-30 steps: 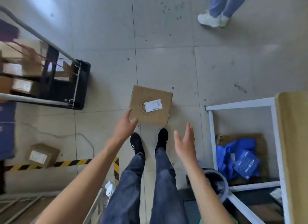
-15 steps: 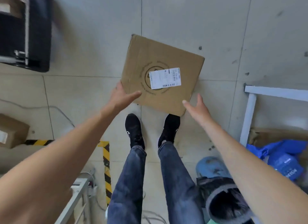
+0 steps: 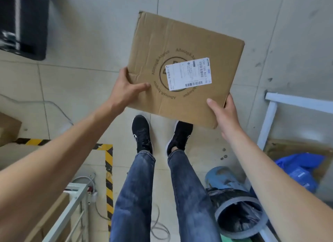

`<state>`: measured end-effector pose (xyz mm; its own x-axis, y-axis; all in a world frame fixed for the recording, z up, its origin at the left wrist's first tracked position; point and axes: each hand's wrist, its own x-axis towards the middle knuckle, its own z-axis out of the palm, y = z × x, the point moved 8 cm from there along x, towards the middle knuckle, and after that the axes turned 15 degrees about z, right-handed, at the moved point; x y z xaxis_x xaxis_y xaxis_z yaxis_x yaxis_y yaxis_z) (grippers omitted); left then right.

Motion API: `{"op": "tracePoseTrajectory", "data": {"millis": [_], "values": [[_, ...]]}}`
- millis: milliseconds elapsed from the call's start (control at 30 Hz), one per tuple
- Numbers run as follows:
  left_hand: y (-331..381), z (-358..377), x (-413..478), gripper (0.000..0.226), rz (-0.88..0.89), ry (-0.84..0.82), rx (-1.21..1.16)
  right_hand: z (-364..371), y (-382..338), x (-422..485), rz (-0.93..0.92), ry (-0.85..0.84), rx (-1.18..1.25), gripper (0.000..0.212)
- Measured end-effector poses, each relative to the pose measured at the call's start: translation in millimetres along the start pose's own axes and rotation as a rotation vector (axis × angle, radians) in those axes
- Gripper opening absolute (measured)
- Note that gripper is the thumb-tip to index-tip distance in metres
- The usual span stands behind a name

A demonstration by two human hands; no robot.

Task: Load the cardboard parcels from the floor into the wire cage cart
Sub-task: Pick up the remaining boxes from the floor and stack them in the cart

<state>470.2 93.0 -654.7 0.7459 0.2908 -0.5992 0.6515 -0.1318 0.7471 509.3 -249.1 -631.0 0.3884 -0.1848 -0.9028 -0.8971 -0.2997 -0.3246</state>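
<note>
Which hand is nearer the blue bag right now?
Right. The right hand grips the parcel at the corner toward the blue bag; the left hand holds the opposite edge, farther off.

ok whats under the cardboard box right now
Tiled floor and the right shoe show below the cardboard box. Fingers of the left hand and right hand beneath it are covered.

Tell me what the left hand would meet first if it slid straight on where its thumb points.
The left hand, gripping the parcel, would probably meet the white shipping label first.
</note>
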Motion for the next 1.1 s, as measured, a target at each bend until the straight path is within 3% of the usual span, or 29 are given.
{"op": "tracePoseTrajectory", "data": {"millis": [133,267,367,600,833,1100], "values": [[87,-42,-72,0.078,0.047,0.060,-0.084,-26,-61,-111,-0.127,-0.029,-0.005,0.061],[195,-97,-164,0.066,0.117,0.124,-0.104,-47,-131,-237,-0.241,-0.065,-0.046,0.057],[276,-155,-238,0.071,0.174,0.171,-0.107,-52,-185,-336,-0.337,-0.136,-0.054,0.060],[390,-288,-412,0.077,0.295,0.466,-0.203,-18,-286,-526,-0.588,-0.377,-0.085,0.056],[361,-361,-616,0.104,0.283,0.928,-0.259,77,-306,-688,-0.799,-0.672,-0.387,0.052],[228,-298,-872,0.121,0.058,1.391,-0.477,180,-137,-839,-0.856,-0.955,-0.804,0.057]]}}
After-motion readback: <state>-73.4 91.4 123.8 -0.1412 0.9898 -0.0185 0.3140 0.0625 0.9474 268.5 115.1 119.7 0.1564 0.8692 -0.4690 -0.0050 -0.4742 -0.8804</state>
